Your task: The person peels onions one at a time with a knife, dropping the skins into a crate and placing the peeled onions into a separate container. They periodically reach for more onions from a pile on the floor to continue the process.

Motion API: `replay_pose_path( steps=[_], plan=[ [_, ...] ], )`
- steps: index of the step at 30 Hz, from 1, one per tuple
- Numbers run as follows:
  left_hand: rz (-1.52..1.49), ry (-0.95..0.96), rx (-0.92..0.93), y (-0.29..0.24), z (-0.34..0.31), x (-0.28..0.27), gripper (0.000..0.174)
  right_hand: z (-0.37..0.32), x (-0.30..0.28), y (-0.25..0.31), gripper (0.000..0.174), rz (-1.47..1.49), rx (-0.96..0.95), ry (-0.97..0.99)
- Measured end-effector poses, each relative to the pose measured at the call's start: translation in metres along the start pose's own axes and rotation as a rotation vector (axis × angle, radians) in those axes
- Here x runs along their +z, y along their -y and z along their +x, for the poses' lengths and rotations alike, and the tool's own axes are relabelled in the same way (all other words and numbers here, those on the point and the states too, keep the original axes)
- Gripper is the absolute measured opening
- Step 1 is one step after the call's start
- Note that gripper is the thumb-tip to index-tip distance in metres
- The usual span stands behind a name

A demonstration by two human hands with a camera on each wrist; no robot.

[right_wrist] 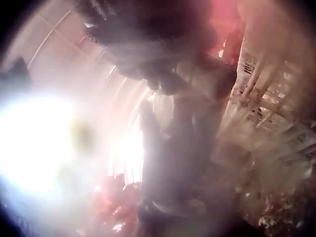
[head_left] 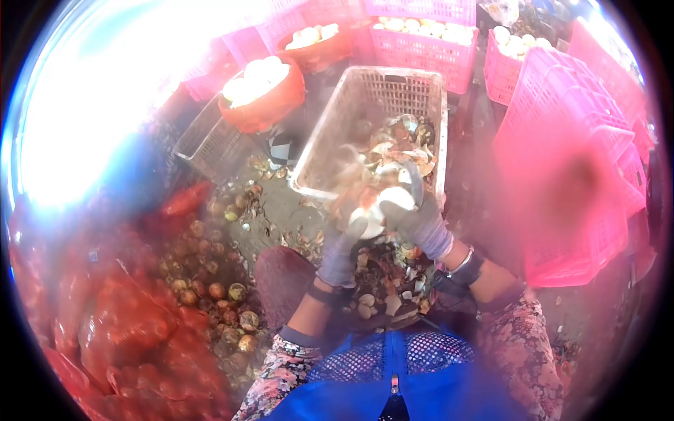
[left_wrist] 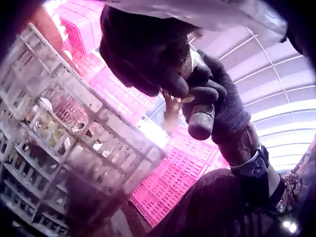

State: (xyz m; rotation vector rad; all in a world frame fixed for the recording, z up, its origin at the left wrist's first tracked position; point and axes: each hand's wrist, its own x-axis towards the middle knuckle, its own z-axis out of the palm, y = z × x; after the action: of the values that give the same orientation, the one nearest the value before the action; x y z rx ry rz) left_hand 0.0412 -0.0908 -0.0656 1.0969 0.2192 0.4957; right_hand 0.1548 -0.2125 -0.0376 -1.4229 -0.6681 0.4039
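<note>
Both hands wear dark gloves with pale wrist cuffs and meet over the near end of a dirty white crate (head_left: 298,179). My left hand (head_left: 342,249) grips a peeled white onion (head_left: 368,223); another white onion surface (head_left: 397,198) shows beside it, near the right fingers. My right hand (head_left: 425,228) is curled round a knife, whose thick, rounded handle end (left_wrist: 201,123) sticks out below the fist in the left wrist view. Its blade is hidden among the fingers. Loose skins and peelings (head_left: 404,151) lie in the crate. The right wrist view is hazy with glare.
Unpeeled onions (head_left: 217,291) lie on the ground at left beside red mesh sacks (head_left: 126,323). Peeled onions fill an orange basin (head_left: 263,105) and pink crates (head_left: 421,56) behind. Stacked pink crates (head_left: 576,140) stand at right. Scraps (head_left: 382,302) litter the ground between the knees.
</note>
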Motion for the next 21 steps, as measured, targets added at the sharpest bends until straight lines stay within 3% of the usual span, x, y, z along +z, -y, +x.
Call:
replay_pose_path(
  steps=[1,3,4,5,6,8,11,12,15,16,19,21],
  plan=[
    [0.018,-0.032,-0.003,-0.004,0.0,0.005,0.07,-0.001,0.002,-0.007,0.035,0.009,0.005,0.043],
    [-0.023,0.018,-0.067,0.003,0.002,-0.009,0.073,0.004,0.003,-0.028,0.036,-0.093,-0.169,0.066],
    [-0.067,0.047,-0.095,0.01,0.003,-0.018,0.075,0.012,-0.001,-0.028,0.035,-0.207,-0.35,0.043],
    [-0.11,0.075,-0.125,0.017,0.005,-0.026,0.076,0.011,-0.011,-0.021,0.041,0.143,-0.023,0.166],
    [-0.15,0.073,-0.087,0.012,0.005,-0.016,0.076,0.009,-0.017,-0.001,0.048,0.478,0.328,0.167],
    [-0.205,0.052,-0.043,0.011,0.002,-0.014,0.073,0.02,-0.035,-0.032,0.047,0.821,0.333,0.104],
    [-0.237,-0.021,0.019,0.001,0.002,-0.016,0.078,0.032,-0.05,-0.022,0.055,0.009,0.17,-0.101],
    [-0.334,-0.076,0.013,0.001,0.001,-0.022,0.08,0.033,-0.054,-0.016,0.058,0.217,0.225,-0.218],
    [-0.444,-0.044,0.088,0.003,0.004,-0.028,0.082,0.038,-0.056,0.01,0.06,0.586,0.487,-0.221],
    [-0.462,-0.013,0.108,0.003,0.006,-0.027,0.082,0.045,-0.061,-0.002,0.058,0.626,0.57,-0.085],
    [-0.536,-0.029,0.02,-0.003,0.008,-0.021,0.085,0.028,-0.024,-0.001,0.061,0.629,0.478,0.098],
    [-0.502,-0.039,-0.013,0.006,0.012,-0.028,0.087,0.01,-0.019,-0.028,0.06,0.609,0.398,0.352]
  ],
)
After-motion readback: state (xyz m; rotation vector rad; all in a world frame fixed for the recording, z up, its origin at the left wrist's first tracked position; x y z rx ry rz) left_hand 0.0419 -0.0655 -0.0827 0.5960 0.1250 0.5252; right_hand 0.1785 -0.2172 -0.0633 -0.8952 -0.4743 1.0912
